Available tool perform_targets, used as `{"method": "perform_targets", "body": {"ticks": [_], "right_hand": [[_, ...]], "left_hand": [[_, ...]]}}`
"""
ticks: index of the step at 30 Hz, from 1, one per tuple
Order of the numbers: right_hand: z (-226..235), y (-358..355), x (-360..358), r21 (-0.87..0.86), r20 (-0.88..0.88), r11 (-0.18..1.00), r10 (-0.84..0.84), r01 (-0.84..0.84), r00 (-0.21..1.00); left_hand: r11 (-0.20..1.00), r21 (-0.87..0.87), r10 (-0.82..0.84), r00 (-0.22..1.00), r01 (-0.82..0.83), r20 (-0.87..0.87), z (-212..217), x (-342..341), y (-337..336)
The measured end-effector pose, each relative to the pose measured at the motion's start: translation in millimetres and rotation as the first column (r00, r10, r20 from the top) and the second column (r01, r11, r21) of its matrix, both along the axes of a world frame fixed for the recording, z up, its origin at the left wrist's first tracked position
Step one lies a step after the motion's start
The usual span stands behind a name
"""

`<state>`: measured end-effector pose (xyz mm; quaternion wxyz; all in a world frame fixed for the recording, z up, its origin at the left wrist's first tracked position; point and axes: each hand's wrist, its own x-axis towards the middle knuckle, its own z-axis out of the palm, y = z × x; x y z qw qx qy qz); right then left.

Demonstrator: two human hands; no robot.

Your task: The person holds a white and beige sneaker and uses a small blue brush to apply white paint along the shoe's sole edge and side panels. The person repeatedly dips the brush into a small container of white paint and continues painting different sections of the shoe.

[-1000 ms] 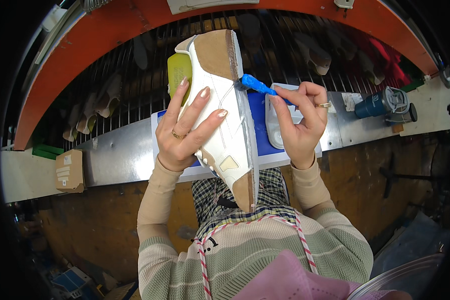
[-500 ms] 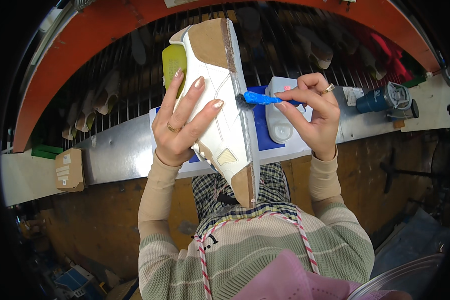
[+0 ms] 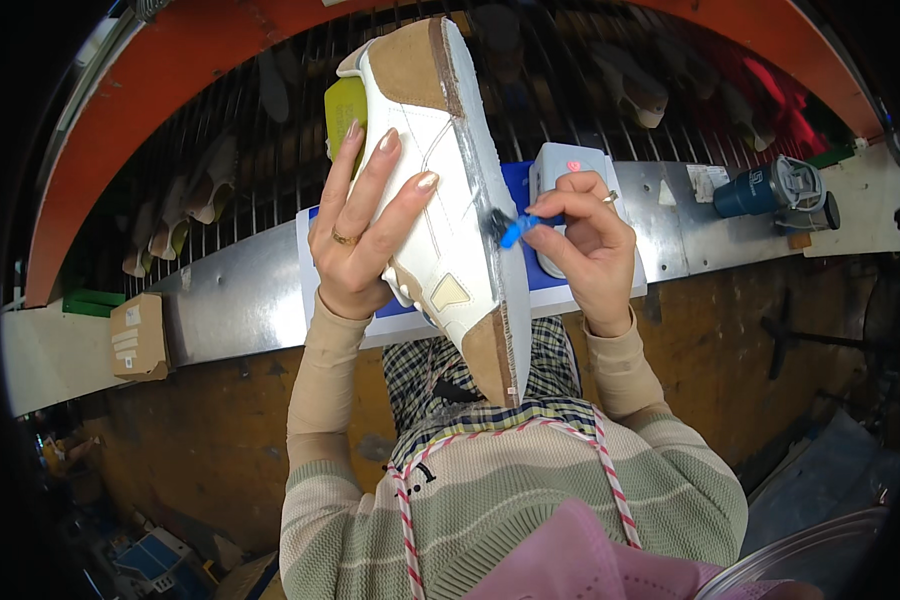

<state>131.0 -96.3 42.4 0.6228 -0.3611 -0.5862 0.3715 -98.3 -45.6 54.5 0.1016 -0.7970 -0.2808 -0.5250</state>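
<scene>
A white and tan shoe upper [image 3: 410,130] with a yellow-green shoe last [image 3: 344,110] inside it is held upright in front of me, its bottom edge turned to the right. My left hand [image 3: 360,235] grips it from the left, fingers spread over the white side. Between the thumb and fingers of my right hand [image 3: 595,235] is a small blue-handled brush [image 3: 516,231]. Its dark bristles touch the lower edge of the upper, about midway along. A white and grey device [image 3: 560,165] with a red light stands behind my right hand, partly hidden by it.
A metal-edged bench [image 3: 240,310] runs across, with a white and blue sheet [image 3: 630,280] under the device. Shoe uppers [image 3: 210,180] lie on the dark roller rack beyond. A cardboard box [image 3: 138,338] sits at left, a teal tumbler [image 3: 745,195] at right.
My right hand has moved left and slightly down, and the brush has slid lower along the shoe's edge. The shoe has tilted a little, showing more of its pale underside.
</scene>
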Motion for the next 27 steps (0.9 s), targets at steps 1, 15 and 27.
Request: {"method": "perform_targets", "body": {"ticks": [1,15,27], "right_hand": [[-1,-1,3,0.037,-0.004,0.999,0.027,-0.026,1.000],[42,1,20,0.338,0.463,0.915,-0.365,0.220,0.808],[46,10,36,0.252,0.503,0.968,-0.139,0.009,0.853]], "left_hand": [[1.000,0.011,0.001,1.000,-0.001,0.003,0,0,1],[0.999,0.027,0.036,0.989,-0.033,-0.141,6,-12,-1],[0.999,0.010,0.038,0.992,-0.037,-0.121,5,-9,4]]}}
